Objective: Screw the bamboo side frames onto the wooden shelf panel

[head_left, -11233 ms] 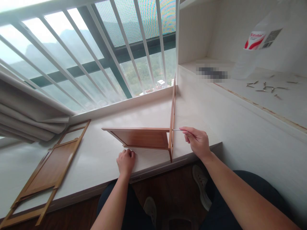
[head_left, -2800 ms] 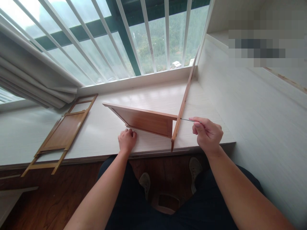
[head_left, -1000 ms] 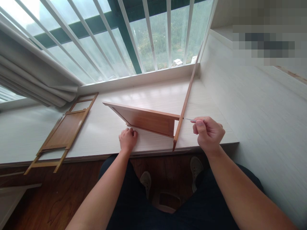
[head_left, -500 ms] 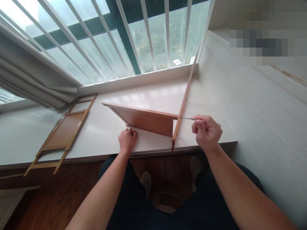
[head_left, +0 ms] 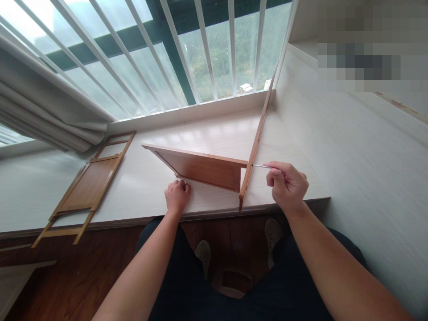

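My right hand [head_left: 288, 185] is closed in a pinch around a thin metal hex key [head_left: 262, 166]. The key's tip meets a small hole in the side of a long wooden rail [head_left: 257, 145], which runs from the ledge's front edge toward the window. A reddish-brown framed wooden panel [head_left: 203, 168] stands on its long edge, tilted, one end against the rail. At the panel's lower far-left corner, my left hand [head_left: 177, 195] rests on the ledge with curled fingers closed on the panel; the fingertips are hidden.
A second wooden frame with a panel [head_left: 90, 183] lies on the white ledge [head_left: 143, 196] at left, its legs overhanging the front edge. A grey curtain [head_left: 50, 98] hangs beside the barred window. A white wall [head_left: 354, 147] bounds the right side. My shoes are on the wooden floor below.
My right hand has shifted very slightly left, and its index finger has straightened along the hex key. The key's tip stays at the rail. My left hand and the panel hold their place.
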Tool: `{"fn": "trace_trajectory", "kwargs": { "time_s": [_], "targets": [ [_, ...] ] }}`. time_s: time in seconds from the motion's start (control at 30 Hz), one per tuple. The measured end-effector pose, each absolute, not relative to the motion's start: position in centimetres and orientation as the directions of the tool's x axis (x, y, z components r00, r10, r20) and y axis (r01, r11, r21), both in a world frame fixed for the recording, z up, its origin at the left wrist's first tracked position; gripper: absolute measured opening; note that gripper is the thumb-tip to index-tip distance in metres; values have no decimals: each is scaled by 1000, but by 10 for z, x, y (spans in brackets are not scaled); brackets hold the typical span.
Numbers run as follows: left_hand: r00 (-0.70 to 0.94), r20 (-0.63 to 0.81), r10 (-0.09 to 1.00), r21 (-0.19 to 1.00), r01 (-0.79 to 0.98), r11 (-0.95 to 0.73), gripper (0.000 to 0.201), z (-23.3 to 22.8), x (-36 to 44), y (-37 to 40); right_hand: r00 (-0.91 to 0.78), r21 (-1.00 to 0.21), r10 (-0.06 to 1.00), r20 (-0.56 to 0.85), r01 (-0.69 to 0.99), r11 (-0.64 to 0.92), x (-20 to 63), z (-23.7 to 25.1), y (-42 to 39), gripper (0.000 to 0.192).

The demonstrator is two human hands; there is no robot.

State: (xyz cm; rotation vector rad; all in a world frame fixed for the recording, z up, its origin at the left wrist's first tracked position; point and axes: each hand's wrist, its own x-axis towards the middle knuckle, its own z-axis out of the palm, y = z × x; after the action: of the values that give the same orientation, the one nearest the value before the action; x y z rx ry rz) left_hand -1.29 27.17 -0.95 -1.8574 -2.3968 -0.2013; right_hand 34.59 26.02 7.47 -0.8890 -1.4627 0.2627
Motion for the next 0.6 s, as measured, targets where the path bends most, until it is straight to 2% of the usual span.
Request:
{"fn": "trace_trajectory", "kwargs": {
  "time_s": [0.6],
  "targets": [
    [-255,152,955,42,967,252,26,-8,-11,272,101,-602,620,778,404,689,350,74,260,18]
  ]
}}
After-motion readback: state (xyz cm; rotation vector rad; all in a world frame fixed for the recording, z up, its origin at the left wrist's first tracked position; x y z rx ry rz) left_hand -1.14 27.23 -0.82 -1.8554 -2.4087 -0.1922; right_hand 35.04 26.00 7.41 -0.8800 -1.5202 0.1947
